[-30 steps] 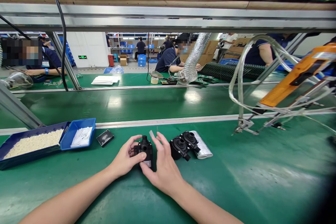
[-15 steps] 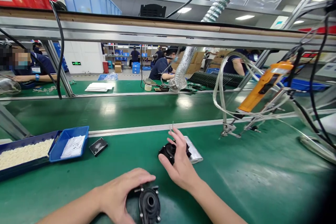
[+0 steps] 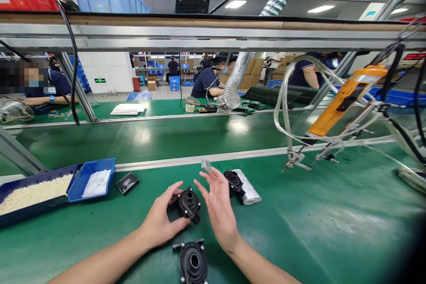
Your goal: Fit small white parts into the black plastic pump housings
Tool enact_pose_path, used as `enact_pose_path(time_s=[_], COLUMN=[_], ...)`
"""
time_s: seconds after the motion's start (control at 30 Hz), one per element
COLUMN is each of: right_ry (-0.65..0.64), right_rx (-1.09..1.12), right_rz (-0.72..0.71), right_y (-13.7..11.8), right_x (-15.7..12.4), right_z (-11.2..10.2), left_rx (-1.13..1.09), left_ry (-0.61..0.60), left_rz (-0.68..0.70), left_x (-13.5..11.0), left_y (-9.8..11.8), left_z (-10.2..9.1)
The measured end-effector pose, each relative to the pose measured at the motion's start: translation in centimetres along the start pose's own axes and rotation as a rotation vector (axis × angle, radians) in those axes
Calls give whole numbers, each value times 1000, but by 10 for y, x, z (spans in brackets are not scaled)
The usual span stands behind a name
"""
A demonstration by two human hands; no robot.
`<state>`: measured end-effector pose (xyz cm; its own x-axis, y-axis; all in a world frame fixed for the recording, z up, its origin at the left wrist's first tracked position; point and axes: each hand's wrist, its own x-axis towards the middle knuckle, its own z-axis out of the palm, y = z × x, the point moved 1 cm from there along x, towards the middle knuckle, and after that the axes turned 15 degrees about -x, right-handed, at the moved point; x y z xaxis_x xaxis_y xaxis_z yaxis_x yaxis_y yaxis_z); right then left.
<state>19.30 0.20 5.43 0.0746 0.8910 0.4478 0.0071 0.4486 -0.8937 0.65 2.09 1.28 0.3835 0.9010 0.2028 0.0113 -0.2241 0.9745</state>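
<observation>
My left hand (image 3: 159, 219) is closed around the side of a small black pump (image 3: 188, 202), with thumb and fingers on its housing. My right hand (image 3: 219, 204) is raised just right of that pump, palm turned toward it and thumb apart. At its fingertips is a small clear label (image 3: 206, 165); whether it is pinched or stuck there is hard to see. A second black pump (image 3: 193, 262) lies at the near edge of the view. Behind my right hand, a third black pump (image 3: 234, 181) rests against a silvery flat packet (image 3: 248, 188).
Left on the green bench are a dark blue tray (image 3: 36, 206) of cream-coloured pieces, a blue tray (image 3: 111, 177) of white strips and a black box (image 3: 127, 183). An orange electric screwdriver (image 3: 344, 100) with looping hoses hangs right. Co-workers sit beyond a metal rail (image 3: 166, 44).
My left hand has moved forward from the near pump to another pump, which now sits farther left. My right hand has drawn back slightly leftward with the label, uncovering the pump by the packet.
</observation>
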Motion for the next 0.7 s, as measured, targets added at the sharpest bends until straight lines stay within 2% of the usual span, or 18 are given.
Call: enact_pose_path(time_s=[0.1, 0.23, 0.3, 0.4, 0.47, 0.7], right_ry=[62, 32, -47, -268, -355, -305], right_rx=[-61, -55, -58, -43, -55, -110], right_rz=[99, 211, 244, 312, 360, 419], right_y=[3, 8, 11, 14, 17, 23], right_x=[9, 17, 17, 14, 10, 2], right_z=[-13, -26, -27, -23, -19, -5], left_rx=[-115, -321, -400, -460, -474, -475], left_ry=[30, 9, -31, -85, -104, -134], left_rz=[-46, -107, -153, -209, -230, -252], left_x=[7, 18, 22, 25, 26, 29], left_y=[2, -2, -6, -8, -8, -6], left_z=[-8, -27, -34, -41, -44, -47])
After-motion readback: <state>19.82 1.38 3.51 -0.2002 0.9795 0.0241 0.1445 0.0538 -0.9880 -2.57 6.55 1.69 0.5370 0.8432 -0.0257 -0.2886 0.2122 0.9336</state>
